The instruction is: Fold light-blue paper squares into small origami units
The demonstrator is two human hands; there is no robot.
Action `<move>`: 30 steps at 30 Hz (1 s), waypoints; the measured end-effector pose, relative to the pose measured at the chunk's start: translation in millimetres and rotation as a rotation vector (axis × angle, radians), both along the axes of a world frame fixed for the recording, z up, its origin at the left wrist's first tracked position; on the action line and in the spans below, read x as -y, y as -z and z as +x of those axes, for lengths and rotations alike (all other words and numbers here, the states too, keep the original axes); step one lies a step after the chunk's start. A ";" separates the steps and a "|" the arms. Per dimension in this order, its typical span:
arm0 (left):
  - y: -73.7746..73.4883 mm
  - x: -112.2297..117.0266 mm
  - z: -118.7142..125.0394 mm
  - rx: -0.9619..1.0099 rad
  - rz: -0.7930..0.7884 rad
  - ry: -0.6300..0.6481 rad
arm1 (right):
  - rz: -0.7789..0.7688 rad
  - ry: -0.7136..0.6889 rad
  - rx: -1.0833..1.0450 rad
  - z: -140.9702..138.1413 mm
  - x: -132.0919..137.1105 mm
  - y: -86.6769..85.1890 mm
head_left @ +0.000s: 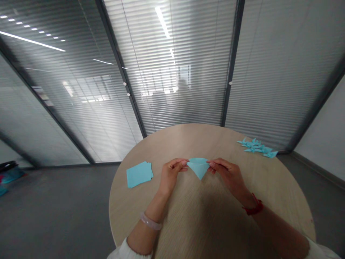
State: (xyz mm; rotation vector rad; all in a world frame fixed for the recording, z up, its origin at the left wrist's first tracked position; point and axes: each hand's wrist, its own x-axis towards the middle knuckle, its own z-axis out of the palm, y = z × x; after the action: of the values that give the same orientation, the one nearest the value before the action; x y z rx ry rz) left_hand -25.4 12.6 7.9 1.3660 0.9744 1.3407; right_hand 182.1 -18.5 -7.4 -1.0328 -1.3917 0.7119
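Observation:
A light-blue sheet of origami paper (pixel 199 168), bent into a triangle with one corner toward me, is held up over the middle of the table. My left hand (pixel 172 172) pinches its left corner between thumb and fingers. At the opposite corner, my right hand (pixel 225 174) pinches the paper the same way. The upper edge bows open a little between the two hands. To the left of my left hand lies a stack of blue paper sheets (pixel 139 175), slightly fanned out at its right side.
Several folded blue paper cranes (pixel 256 146) lie in a cluster near the far right edge of the round wooden table (pixel 188 138). Behind it stands a glass partition with blinds (pixel 183 108). A dark-rimmed bag or bin (pixel 10 172) is on the floor at far left.

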 end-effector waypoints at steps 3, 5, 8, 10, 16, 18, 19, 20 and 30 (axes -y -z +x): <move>1.5 -0.9 1.7 -0.029 0.020 -0.004 | -0.005 0.009 0.009 0.3 -0.3 -0.9; 3.6 -1.7 3.0 -0.037 0.018 0.005 | -0.013 0.010 0.009 0.7 -0.9 -0.8; 6.2 -2.0 4.2 -0.029 0.007 0.052 | -0.023 -0.021 0.013 0.8 -1.8 1.1; 6.4 -1.4 4.4 -0.016 0.003 0.068 | -0.037 -0.059 0.023 -0.1 -1.9 2.7; 1.5 0.5 3.3 0.002 0.006 -0.038 | -0.032 -0.097 0.005 -2.2 -0.7 2.6; 0.4 0.9 3.7 0.022 0.002 -0.045 | -0.029 -0.062 -0.021 -1.4 -0.5 2.0; 0.1 1.1 4.1 0.028 0.001 -0.045 | -0.031 -0.042 -0.032 -0.8 -0.5 2.0; -0.1 1.4 4.6 0.032 0.001 -0.045 | -0.035 -0.022 -0.040 -0.2 -0.5 2.1; -3.1 5.0 5.9 0.029 0.009 -0.071 | -0.142 0.062 -0.183 -1.1 0.1 -1.0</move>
State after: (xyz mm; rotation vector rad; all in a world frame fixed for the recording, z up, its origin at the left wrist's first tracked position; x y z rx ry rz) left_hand -19.4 7.5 11.0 1.3258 1.0071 1.4152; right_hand 181.0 -18.5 -6.4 -1.0882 -1.1596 0.8474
